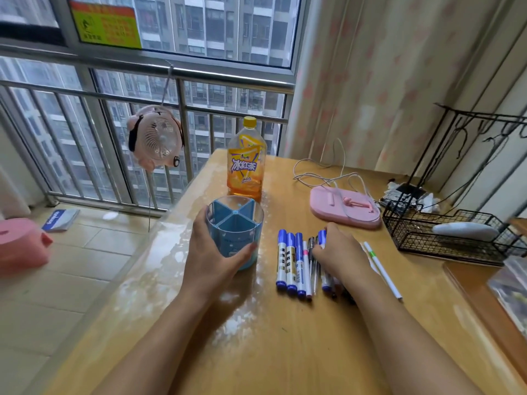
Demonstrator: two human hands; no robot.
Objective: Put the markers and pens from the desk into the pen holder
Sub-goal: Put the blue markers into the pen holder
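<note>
Pickup step: left hand [214, 252] wraps the empty blue pen holder [234, 228], right hand [339, 253] curls over one blue marker [323, 246] in the row just right; next, lift and drop in.

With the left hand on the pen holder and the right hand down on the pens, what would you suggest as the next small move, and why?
Probably close the right hand on the blue-capped marker under its fingers and lift it toward the pen holder. The left hand already wraps the holder, steadying it, its four compartments look empty, and the other blue markers lie flat on the desk.
</note>
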